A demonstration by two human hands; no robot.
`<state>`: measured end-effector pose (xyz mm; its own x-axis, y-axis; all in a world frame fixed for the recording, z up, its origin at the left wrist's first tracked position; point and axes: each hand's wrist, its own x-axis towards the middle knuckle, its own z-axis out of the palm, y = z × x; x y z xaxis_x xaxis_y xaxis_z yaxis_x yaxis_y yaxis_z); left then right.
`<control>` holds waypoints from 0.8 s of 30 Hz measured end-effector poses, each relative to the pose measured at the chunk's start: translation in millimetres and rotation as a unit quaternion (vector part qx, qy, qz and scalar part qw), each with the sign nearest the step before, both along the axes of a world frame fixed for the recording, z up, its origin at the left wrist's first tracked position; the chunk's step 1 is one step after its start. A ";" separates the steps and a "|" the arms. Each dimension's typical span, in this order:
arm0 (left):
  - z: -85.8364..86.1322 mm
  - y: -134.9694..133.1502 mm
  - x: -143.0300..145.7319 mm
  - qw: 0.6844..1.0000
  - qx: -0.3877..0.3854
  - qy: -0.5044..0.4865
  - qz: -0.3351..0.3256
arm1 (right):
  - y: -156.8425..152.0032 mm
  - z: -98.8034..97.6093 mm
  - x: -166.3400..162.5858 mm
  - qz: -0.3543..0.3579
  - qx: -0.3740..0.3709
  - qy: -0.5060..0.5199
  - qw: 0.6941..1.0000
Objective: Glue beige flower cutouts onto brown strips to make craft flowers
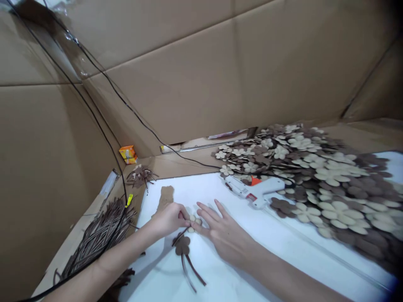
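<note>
Your left hand (170,219) is pinched closed on the pale flower (193,219). The flower lies on the white board (283,251), just above the brown flower (183,246) with its trailing strips. Your right hand (220,228) lies flat with fingers spread, its fingertips touching the same pale flower. The step in hand appears to be aligning the pale piece against the brown one. The next move calls for steady pressure without sliding. The glue gun (256,191) rests near, beside the heap of cutouts (315,176).
</note>
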<state>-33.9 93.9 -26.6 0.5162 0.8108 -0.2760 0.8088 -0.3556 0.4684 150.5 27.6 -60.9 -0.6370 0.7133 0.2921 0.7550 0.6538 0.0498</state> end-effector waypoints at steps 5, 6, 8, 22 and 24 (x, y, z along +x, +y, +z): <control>-2.3 4.1 1.9 1.000 -0.013 -0.008 0.002 | -2.3 5.9 4.1 -0.009 -0.036 0.005 0.999; -2.4 4.7 2.5 1.000 -0.013 -0.011 0.004 | -2.8 6.8 5.3 -0.010 -0.044 0.009 0.999; -1.8 5.4 2.9 1.000 -0.017 -0.022 0.006 | -3.5 7.5 7.5 -0.013 -0.050 0.019 0.999; -14.5 0.8 -3.0 0.992 -0.054 -0.085 0.071 | -5.0 3.6 8.3 -0.018 -0.056 0.026 0.998; -10.2 -2.4 -4.5 0.994 -0.029 -0.079 0.071 | -4.1 7.1 5.6 -0.014 -0.053 0.019 0.998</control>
<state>-38.4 91.4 -36.7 0.4391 0.8630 -0.2498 0.7638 -0.2122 0.6095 156.1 23.5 -53.8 -0.6061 0.7589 0.2379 0.7733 0.6323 -0.0468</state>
